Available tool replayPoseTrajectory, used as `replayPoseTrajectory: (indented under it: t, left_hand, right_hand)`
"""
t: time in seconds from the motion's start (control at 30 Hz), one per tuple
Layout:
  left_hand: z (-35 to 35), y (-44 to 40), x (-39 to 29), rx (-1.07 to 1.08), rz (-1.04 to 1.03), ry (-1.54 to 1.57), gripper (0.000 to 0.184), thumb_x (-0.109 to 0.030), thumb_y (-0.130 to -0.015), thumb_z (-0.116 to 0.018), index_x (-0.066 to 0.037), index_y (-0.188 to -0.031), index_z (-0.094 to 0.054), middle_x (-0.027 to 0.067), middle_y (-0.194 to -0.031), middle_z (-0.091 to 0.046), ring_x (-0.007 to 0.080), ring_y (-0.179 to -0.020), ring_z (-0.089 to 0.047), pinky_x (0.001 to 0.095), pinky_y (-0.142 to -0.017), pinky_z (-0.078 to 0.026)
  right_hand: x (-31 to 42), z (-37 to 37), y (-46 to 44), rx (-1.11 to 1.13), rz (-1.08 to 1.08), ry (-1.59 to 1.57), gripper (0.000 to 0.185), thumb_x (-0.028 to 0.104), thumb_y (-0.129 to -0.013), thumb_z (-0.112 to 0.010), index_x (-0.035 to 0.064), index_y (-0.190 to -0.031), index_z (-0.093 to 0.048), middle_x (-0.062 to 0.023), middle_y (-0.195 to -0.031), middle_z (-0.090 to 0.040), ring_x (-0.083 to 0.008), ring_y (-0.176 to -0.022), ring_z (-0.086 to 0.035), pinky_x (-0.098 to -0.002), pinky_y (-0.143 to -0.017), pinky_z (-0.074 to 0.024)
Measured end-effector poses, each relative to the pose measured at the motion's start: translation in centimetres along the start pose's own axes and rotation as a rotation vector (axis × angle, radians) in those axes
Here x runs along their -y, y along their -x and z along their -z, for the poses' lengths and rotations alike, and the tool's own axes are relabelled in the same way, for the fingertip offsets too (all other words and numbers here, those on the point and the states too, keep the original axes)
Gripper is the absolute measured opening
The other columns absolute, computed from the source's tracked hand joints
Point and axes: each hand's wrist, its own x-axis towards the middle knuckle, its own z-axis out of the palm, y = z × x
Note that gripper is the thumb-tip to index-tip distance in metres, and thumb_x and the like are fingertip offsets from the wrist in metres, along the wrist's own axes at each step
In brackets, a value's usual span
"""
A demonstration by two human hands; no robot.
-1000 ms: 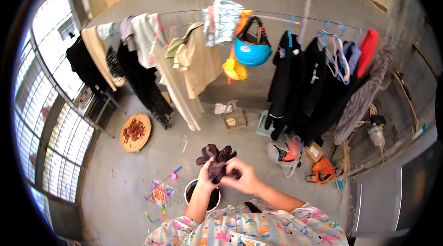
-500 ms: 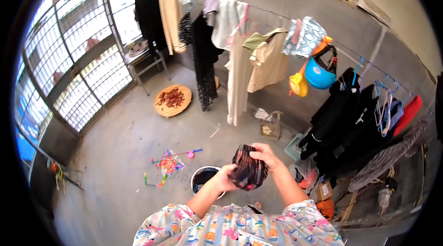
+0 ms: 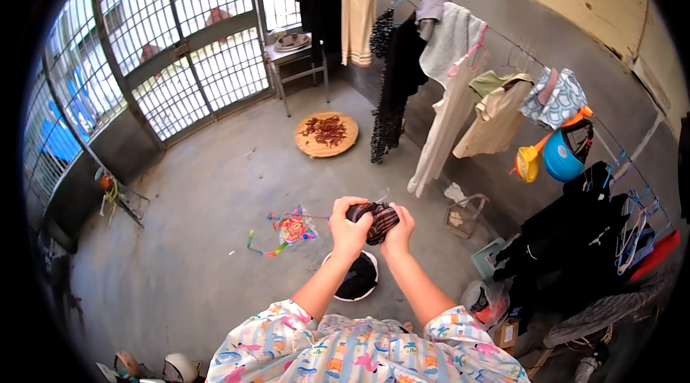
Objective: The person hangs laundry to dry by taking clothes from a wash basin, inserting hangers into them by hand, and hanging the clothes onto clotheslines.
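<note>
Head view, left to right: one barred gate (image 3: 187, 52), closed off behind metal grid; one multicoloured kite-like toy (image 3: 293, 229), flat on the concrete floor; one round woven tray (image 3: 349, 133), bearing dried red pieces (image 3: 323, 129). Left hand (image 3: 348, 232) — closed on the left end of a dark striped cloth (image 3: 376, 222), thumb laid over the near face. Bucket (image 3: 352, 299), white-rimmed, dark fabric (image 3: 359, 278) inside; it stands on the floor below the hands and towards the person, its left side partly behind the left forearm, so the left arm is the nearer of the two. Cloth: bunched, held up in front of the body, its longer side running crosswise from palm to palm. Right hand (image 3: 398, 231) — closed on the right end, fingers wrapped round the far side. Further right: long pale trousers (image 3: 440, 128) hanging from the line; one handled basket (image 3: 457, 225) on the floor; one plastic bag (image 3: 494, 302) with red contents; one blue helmet (image 3: 563, 158), hung beside a yellow item (image 3: 527, 164).
</note>
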Motion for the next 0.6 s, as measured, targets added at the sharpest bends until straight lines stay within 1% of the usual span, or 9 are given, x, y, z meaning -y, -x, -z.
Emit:
replayPoseTrajectory:
  t: [0.1,0.2,0.3,0.33,0.4,0.43,0.5,0.53,0.6]
  left_hand:
    - [2.1,-1.0,0.1,0.03,-0.18,-0.178,0.023,-0.004,-0.063,-0.064,-0.003,-0.086,-0.063,0.0129,-0.091,-0.054,0.0289,-0.09,-0.056,0.0365,-0.082,-0.048]
    - [5.0,-1.9,0.8,0.161,-0.213,-0.24,0.026,-0.006,-0.062,-0.063,-0.002,-0.087,-0.062,0.0136,-0.094,-0.052,0.0289,-0.09,-0.056,0.037,-0.083,-0.047]
    - [8.8,-2.8,3.0,0.209,-0.204,-0.225,0.026,-0.008,-0.063,-0.065,-0.004,-0.089,-0.063,0.0142,-0.095,-0.051,0.0306,-0.09,-0.055,0.0376,-0.082,-0.048]
    - [9.9,-2.6,3.6,0.127,-0.178,-0.259,0.026,-0.009,-0.066,-0.065,-0.003,-0.091,-0.062,0.0137,-0.092,-0.055,0.0286,-0.089,-0.057,0.037,-0.083,-0.048]
    - [12.6,-1.8,6.3,-0.124,0.179,-0.083,0.02,-0.01,-0.073,-0.065,-0.003,-0.091,-0.061,0.011,-0.09,-0.06,0.0234,-0.089,-0.059,0.0353,-0.083,-0.047]
    - [14.4,-1.7,7.5,-0.267,0.395,0.218,0.018,-0.011,-0.076,-0.064,-0.003,-0.093,-0.062,0.0097,-0.091,-0.062,0.0214,-0.088,-0.06,0.0353,-0.082,-0.048]
    - [19.1,-1.2,11.8,-0.5,0.724,0.841,0.018,-0.014,-0.084,-0.06,-0.006,-0.099,-0.063,0.0079,-0.092,-0.064,0.0208,-0.086,-0.063,0.0366,-0.078,-0.052]
    - [21.3,-0.8,11.8,-0.51,0.736,1.022,0.022,-0.019,-0.086,-0.055,-0.004,-0.101,-0.062,0.0113,-0.096,-0.067,0.0255,-0.087,-0.066,0.0416,-0.081,-0.054]
    - [25.4,0.0,10.6,-0.514,0.664,1.143,0.031,-0.025,-0.089,-0.047,-0.002,-0.104,-0.061,0.0146,-0.103,-0.068,0.0291,-0.092,-0.067,0.0442,-0.087,-0.053]
  right_hand:
    - [-2.1,-1.5,-0.2,-0.004,-0.283,-0.094,0.012,0.009,-0.088,-0.057,0.0026,-0.078,-0.056,-0.004,-0.075,-0.058,-0.0166,-0.065,-0.059,-0.0313,-0.061,-0.0501]
    - [-6.1,-1.3,-1.4,0.053,-0.653,-0.266,0.015,0.013,-0.088,-0.05,0.0026,-0.079,-0.055,-0.0084,-0.075,-0.059,-0.0231,-0.066,-0.061,-0.0374,-0.063,-0.0528]
    - [-9.7,-1.9,-2.1,0.17,-0.868,-0.166,0.018,0.022,-0.086,-0.049,0.0064,-0.081,-0.057,-0.0082,-0.079,-0.061,-0.0225,-0.072,-0.061,-0.0364,-0.068,-0.0531]
    - [-9.1,-2.9,-1.4,0.226,-0.875,-0.048,0.019,0.024,-0.085,-0.05,0.0077,-0.081,-0.058,-0.0078,-0.078,-0.062,-0.023,-0.07,-0.062,-0.0378,-0.065,-0.0539]
    - [-8.1,-7.4,1.3,0.181,-0.7,0.255,0.017,0.023,-0.087,-0.059,0.0068,-0.082,-0.059,-0.0073,-0.079,-0.064,-0.0224,-0.072,-0.065,-0.0404,-0.066,-0.0555]
    - [-8.3,-9.1,2.4,0.291,-0.576,0.353,0.019,0.024,-0.091,-0.061,0.0059,-0.087,-0.058,-0.0064,-0.079,-0.064,-0.022,-0.072,-0.065,-0.0416,-0.067,-0.0557]
    - [-11.6,-11.1,4.3,0.525,-0.494,0.377,0.031,0.024,-0.093,-0.061,0.0018,-0.113,-0.055,-0.0106,-0.105,-0.062,-0.021,-0.093,-0.063,-0.0384,-0.081,-0.0529]
    - [-11.9,-12.6,6.2,0.586,-0.497,0.414,0.041,0.023,-0.092,-0.062,0.0006,-0.125,-0.052,-0.0127,-0.117,-0.059,-0.0217,-0.103,-0.061,-0.0371,-0.088,-0.0508]
    - [-15.0,-13.4,9.0,0.868,-0.294,0.635,0.06,0.026,-0.089,-0.067,0.0022,-0.139,-0.043,-0.0151,-0.133,-0.049,-0.0248,-0.123,-0.048,-0.0364,-0.102,-0.0407]
